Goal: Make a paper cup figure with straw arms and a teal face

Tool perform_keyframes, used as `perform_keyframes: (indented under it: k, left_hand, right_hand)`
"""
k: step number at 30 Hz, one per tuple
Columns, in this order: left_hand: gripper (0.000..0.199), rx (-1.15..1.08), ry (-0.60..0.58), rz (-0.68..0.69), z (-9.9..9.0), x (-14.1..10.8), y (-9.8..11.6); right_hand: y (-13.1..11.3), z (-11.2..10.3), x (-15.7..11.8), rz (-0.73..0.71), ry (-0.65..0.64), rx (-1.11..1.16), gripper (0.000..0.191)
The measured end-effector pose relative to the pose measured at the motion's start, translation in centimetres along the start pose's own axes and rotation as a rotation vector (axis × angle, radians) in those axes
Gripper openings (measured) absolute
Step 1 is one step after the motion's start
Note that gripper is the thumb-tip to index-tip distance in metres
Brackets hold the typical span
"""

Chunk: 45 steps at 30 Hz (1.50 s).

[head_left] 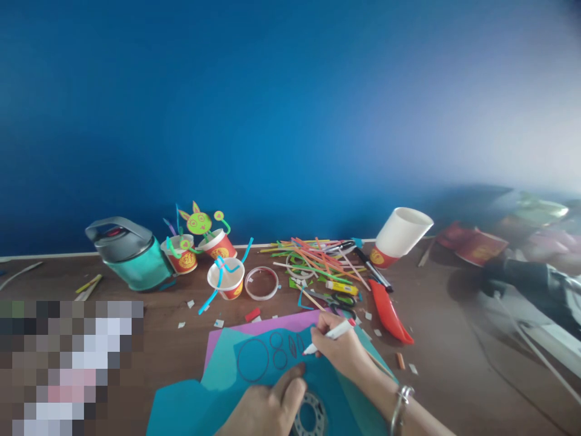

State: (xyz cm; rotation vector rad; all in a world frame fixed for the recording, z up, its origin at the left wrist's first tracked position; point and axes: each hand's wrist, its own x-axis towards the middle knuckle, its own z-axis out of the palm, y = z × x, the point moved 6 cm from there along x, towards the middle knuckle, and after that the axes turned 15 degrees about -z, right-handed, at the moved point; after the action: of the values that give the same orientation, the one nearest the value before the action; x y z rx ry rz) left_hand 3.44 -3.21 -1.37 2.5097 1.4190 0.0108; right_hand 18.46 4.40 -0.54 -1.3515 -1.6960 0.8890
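My right hand [333, 345] is closed around a white marker [338, 330] with a red end, its tip at the blue paper [218, 393]. Drawn on that paper are a large circle, two small stacked circles and narrow pointed ovals, the rightmost beside the marker tip. My left hand [272, 402] rests on the paper below the drawings, fingers apart, with a finger pointing toward the ovals. It is beside a round ring-shaped roll [311, 415], partly hidden by the hand. Lighter blue and purple sheets [254, 325] lie underneath. A silver bracelet circles my right wrist.
Behind the paper are scissors [342, 301], a yellow glue stick [341, 287], colourful straws [318, 257], a tape roll [262, 283] and paper cups [226, 280]. A teal container [140, 266] stands left. A red curved piece [390, 312] and leaning white cup [402, 233] are right.
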Motion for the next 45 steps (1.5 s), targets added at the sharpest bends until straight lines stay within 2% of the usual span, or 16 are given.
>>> perform_keyframes:
  k: [6, 11, 17, 26, 33, 45]
  left_hand:
    - [0.026, -0.024, 0.01, -0.007, -0.9, -0.2, 0.1]
    - [0.027, 0.039, -0.012, -0.019, 0.0, 0.1, 0.2]
    - [0.028, -0.061, 0.054, -0.013, -0.1, -0.2, -0.1]
    - [0.028, 0.032, 0.01, -0.015, -0.1, 0.0, 0.1]
    - [0.029, -0.04, 0.006, -0.03, -0.6, -0.1, 0.0]
    - [0.036, 0.007, -0.046, -0.006, 0.0, 0.2, 0.1]
  right_hand:
    - [0.1, 0.1, 0.1, -0.005, 0.003, -0.002, 0.023]
    - [-0.2, 0.0, 0.1, -0.032, 0.019, -0.004, 0.025]
    - [-0.5, -0.1, 0.2, -0.052, 0.044, -0.005, 0.027]
    - [-0.3, -0.2, 0.2, -0.046, 0.053, -0.016, 0.025]
    - [-0.1, -0.1, 0.2, -0.035, 0.059, 0.0, 0.023]
    - [-0.1, 0.0, 0.0, 0.032, 0.037, 0.033, 0.02]
